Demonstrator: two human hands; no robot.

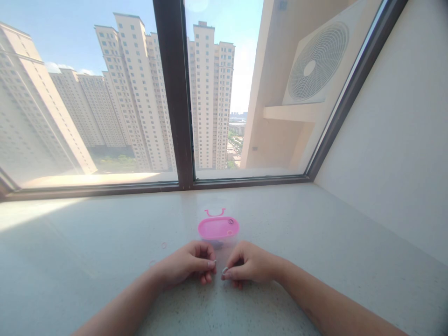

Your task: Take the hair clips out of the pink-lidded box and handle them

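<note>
My left hand (pixel 196 263) is closed in a pinch on a tiny pale piece (pixel 214 262) at its fingertips. Facing it across a small gap, my right hand (pixel 247 265) pinches a small whitish ring-like piece (pixel 225 270) between thumb and forefinger. Just beyond both hands stands a container with a pink oval lid (pixel 215 228); its lower part is partly hidden. On the lid lie a dark ring (pixel 230 221) and a light orange-pink ring (pixel 229 232). A pink handle (pixel 214 213) lies behind the container.
Pale pink rings (pixel 164 244) rest on the speckled sill (pixel 105 242) to the left, one close to my left forearm. A dark window frame (pixel 185 116) rises beyond the sill, and a white wall (pixel 395 140) borders it on the right.
</note>
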